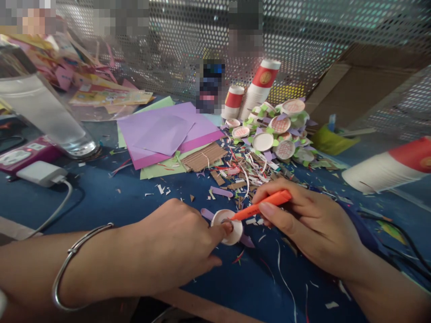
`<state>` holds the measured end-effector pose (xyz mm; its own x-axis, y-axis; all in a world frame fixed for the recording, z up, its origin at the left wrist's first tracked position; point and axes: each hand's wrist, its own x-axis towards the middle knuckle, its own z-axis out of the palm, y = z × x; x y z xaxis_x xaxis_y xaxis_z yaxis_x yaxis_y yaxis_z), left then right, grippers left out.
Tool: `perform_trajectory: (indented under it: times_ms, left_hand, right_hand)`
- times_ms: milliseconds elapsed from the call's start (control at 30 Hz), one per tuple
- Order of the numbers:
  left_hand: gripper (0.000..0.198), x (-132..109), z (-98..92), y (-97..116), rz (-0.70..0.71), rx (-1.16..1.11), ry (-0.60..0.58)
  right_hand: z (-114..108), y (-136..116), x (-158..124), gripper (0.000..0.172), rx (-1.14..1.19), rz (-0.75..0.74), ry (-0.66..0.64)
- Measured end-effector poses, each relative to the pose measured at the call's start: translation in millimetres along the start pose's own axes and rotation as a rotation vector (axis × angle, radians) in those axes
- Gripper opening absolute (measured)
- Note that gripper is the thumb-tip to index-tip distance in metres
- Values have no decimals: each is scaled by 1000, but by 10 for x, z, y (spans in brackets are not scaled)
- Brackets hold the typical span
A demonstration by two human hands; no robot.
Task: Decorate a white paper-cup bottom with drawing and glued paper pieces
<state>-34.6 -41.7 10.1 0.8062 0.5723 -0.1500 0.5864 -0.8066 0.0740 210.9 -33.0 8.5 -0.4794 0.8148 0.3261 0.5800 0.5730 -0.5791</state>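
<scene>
A small white round piece (236, 231), which looks like a cut paper-cup base, lies on the blue table with purple paper tabs sticking out at two sides. My left hand (182, 246) has its fingers curled, and a fingertip presses inside the round piece and holds it down. An orange marker (261, 205) is gripped between the thumb and fingers of my right hand (303, 220). Its tip points left and meets the round piece beside my left fingertip. Whether the tip leaves a mark there, I cannot make out.
Paper scraps (245, 170) cover the middle of the table. Behind them are a pile of similar round pieces (263, 141) and stacked paper cups (259, 85). Purple paper (151, 130), a water glass (50, 112) and a white charger (42, 173) stand left; another cup stack (387, 166) lies right.
</scene>
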Motion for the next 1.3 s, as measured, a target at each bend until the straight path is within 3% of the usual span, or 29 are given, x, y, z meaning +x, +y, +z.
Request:
perform_trajectory:
  times_ms: [267, 567, 967, 1300]
  left_hand:
    - [40, 25, -74, 14, -30, -41, -85]
    - [55, -9, -35, 12, -13, -4, -41]
    - [59, -9, 38, -3, 25, 47, 58]
    - [44, -2, 6, -27, 2, -29, 44]
  right_hand:
    - [-32, -14, -8, 10, 21, -12, -12]
    - [-6, -11, -12, 8, 41, 11, 27]
    - [43, 8, -23, 9, 27, 36, 44]
    - [74, -20, -21, 9, 99, 61, 17]
